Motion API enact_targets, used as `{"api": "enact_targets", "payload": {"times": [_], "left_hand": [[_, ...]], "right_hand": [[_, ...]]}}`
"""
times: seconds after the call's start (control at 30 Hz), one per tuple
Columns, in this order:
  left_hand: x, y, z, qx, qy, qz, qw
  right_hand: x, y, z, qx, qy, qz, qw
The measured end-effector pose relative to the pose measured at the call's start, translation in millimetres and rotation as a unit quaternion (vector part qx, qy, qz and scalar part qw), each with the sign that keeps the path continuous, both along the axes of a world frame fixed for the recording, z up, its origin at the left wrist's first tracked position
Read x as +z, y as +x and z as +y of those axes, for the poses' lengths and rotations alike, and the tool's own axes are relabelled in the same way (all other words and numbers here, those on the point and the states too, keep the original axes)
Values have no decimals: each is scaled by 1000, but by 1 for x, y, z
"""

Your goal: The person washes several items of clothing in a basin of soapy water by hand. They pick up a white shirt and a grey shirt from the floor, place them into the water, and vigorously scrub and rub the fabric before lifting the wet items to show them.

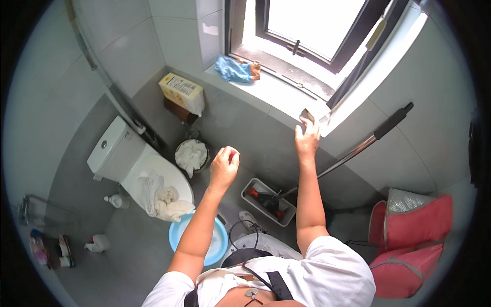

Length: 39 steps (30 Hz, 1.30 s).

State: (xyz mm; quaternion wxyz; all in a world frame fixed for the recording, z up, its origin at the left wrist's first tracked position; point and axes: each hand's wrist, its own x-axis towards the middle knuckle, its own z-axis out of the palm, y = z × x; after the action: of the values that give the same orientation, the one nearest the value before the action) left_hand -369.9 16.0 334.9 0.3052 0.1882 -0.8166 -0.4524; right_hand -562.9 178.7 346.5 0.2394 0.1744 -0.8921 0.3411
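My right hand reaches out to the right end of the window sill. Its fingertips are closed on the near edge of a small dark flat thing, whose kind I cannot make out in the glare. In mid-air, lower and to the left, is my left hand with its fingers curled in. Whatever it may hold is hidden inside. A crumpled blue cloth with a brown end lies farther left on the sill, beside the open window.
A white toilet with cloths on it stands left, near a blue basin and filled bin. A long-handled mop leans from a grey bucket. Red insulated bags are at right; a yellow box sits back left.
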Motion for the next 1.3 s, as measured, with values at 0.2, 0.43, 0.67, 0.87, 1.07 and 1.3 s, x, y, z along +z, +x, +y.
{"api": "enact_targets", "payload": {"times": [0.2, 0.43, 0.67, 0.87, 1.07, 1.3], "left_hand": [[36, 92, -15, 139, -53, -12, 989], [40, 310, 15, 397, -105, -102, 906], [3, 547, 151, 602, -69, -102, 789], [-23, 766, 246, 731, -94, -179, 652], [-52, 872, 374, 805, 13, -251, 538], [-55, 922, 464, 880, 99, -196, 422]], "right_hand": [[57, 123, -59, 384, -114, -119, 909], [45, 272, -97, 681, 249, -216, 654], [12, 449, -83, 779, 330, -286, 449], [-9, 666, -57, 835, 333, -218, 380], [38, 868, -5, 898, 339, -74, 271], [78, 965, 7, 923, 285, -6, 257]]}}
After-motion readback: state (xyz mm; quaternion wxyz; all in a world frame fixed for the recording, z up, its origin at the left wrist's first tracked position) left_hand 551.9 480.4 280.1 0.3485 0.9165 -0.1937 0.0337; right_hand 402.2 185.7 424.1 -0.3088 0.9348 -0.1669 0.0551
